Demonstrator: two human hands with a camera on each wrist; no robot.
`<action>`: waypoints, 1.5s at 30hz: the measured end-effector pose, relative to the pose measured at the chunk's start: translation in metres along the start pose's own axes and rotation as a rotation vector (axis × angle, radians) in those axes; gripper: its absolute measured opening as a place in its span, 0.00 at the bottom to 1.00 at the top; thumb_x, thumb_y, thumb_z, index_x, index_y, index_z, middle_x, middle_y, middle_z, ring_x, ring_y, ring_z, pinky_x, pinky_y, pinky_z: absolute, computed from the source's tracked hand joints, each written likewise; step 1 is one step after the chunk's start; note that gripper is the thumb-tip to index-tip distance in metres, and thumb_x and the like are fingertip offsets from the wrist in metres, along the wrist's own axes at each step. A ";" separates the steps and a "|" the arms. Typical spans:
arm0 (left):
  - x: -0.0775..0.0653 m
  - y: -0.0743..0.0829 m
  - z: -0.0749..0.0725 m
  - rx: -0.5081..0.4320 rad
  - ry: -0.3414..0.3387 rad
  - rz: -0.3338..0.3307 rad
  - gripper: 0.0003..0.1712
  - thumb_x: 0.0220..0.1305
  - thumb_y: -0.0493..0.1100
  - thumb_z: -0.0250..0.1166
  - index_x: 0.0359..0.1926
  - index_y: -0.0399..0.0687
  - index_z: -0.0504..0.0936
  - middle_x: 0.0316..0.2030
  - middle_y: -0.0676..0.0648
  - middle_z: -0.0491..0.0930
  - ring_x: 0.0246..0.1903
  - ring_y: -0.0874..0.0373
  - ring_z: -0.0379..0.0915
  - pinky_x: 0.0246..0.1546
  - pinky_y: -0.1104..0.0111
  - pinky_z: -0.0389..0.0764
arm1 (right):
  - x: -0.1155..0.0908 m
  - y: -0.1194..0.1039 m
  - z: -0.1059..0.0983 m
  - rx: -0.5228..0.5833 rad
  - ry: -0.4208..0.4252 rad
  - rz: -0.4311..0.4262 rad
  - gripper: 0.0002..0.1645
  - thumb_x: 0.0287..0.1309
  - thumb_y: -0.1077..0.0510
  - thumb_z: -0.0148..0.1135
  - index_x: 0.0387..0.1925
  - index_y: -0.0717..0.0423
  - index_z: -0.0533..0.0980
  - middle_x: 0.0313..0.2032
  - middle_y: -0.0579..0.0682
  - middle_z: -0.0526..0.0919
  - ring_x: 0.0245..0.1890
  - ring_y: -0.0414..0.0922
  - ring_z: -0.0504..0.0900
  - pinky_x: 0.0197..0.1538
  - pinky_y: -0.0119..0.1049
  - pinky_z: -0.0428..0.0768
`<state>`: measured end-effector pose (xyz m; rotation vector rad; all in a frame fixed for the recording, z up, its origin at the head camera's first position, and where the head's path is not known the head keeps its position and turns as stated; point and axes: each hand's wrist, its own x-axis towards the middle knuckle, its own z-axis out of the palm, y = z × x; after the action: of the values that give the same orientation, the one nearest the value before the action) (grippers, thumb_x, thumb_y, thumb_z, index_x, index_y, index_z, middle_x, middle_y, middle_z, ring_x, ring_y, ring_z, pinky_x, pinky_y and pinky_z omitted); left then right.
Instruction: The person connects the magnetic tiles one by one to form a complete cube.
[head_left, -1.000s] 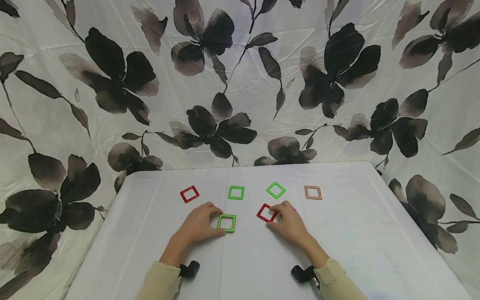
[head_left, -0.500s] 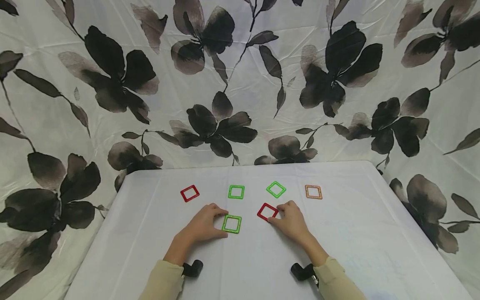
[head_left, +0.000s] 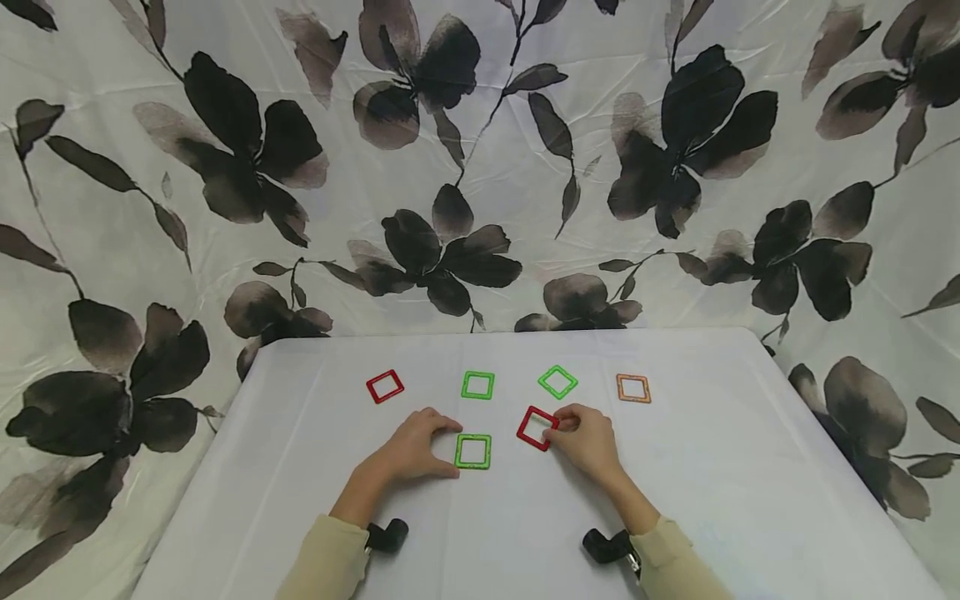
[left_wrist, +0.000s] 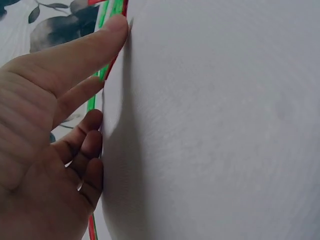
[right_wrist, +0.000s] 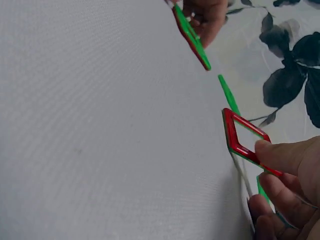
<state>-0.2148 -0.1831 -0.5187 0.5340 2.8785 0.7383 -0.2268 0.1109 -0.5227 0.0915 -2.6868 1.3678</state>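
Observation:
My left hand (head_left: 408,450) holds thumb and forefinger about the left side of a green square frame (head_left: 489,451) on the white table. In the right wrist view this green frame (right_wrist: 192,37) shows a red layer along one side. My right hand (head_left: 588,440) pinches a red square frame (head_left: 526,422) by its right corner, tilted from the table's edges. Thumb and fingers grip the red frame (right_wrist: 229,130) in the right wrist view, where a thin green edge shows beneath. In the left wrist view the thumb (left_wrist: 85,55) covers part of the frame.
Behind the hands lies a row: a tilted red frame (head_left: 390,396), a green frame (head_left: 478,374), a green frame turned like a diamond (head_left: 567,375) and an orange frame (head_left: 633,377). A flower-print cloth (head_left: 450,250) hangs beyond the table's far edge (head_left: 502,334).
The left hand and its green frame have shifted to the right, and that frame turned slightly and straightened. The right hand stays near its place, its fingers resettled on the red frame.

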 end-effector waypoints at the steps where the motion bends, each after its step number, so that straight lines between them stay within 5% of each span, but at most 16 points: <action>1: 0.002 0.001 0.000 -0.008 -0.002 -0.002 0.36 0.29 0.63 0.73 0.46 0.61 0.77 0.40 0.57 0.68 0.42 0.60 0.62 0.43 0.63 0.65 | 0.001 0.001 -0.002 0.027 0.009 0.003 0.14 0.34 0.58 0.73 0.28 0.53 0.78 0.20 0.42 0.76 0.22 0.38 0.74 0.26 0.32 0.73; 11: -0.001 -0.002 0.011 -0.029 0.011 -0.023 0.33 0.29 0.64 0.72 0.43 0.64 0.78 0.35 0.58 0.68 0.38 0.61 0.61 0.39 0.65 0.66 | -0.003 0.002 0.001 0.226 -0.022 -0.008 0.06 0.40 0.59 0.70 0.25 0.49 0.80 0.21 0.43 0.79 0.21 0.40 0.76 0.21 0.31 0.74; 19: 0.004 -0.002 0.008 -0.014 0.049 -0.011 0.33 0.28 0.65 0.72 0.43 0.65 0.78 0.36 0.57 0.68 0.37 0.60 0.61 0.39 0.63 0.65 | 0.007 -0.008 0.006 0.355 -0.074 -0.136 0.06 0.42 0.57 0.69 0.27 0.50 0.81 0.23 0.45 0.81 0.22 0.42 0.78 0.24 0.33 0.76; 45: 0.006 0.001 0.007 -0.022 0.040 -0.034 0.32 0.28 0.65 0.72 0.42 0.67 0.78 0.34 0.59 0.68 0.36 0.61 0.61 0.36 0.65 0.65 | 0.011 -0.047 0.032 0.372 -0.156 -0.217 0.06 0.43 0.62 0.67 0.28 0.56 0.81 0.25 0.49 0.82 0.23 0.45 0.80 0.24 0.31 0.76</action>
<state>-0.2185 -0.1767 -0.5246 0.4711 2.9054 0.7829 -0.2352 0.0575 -0.5016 0.5279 -2.4087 1.8305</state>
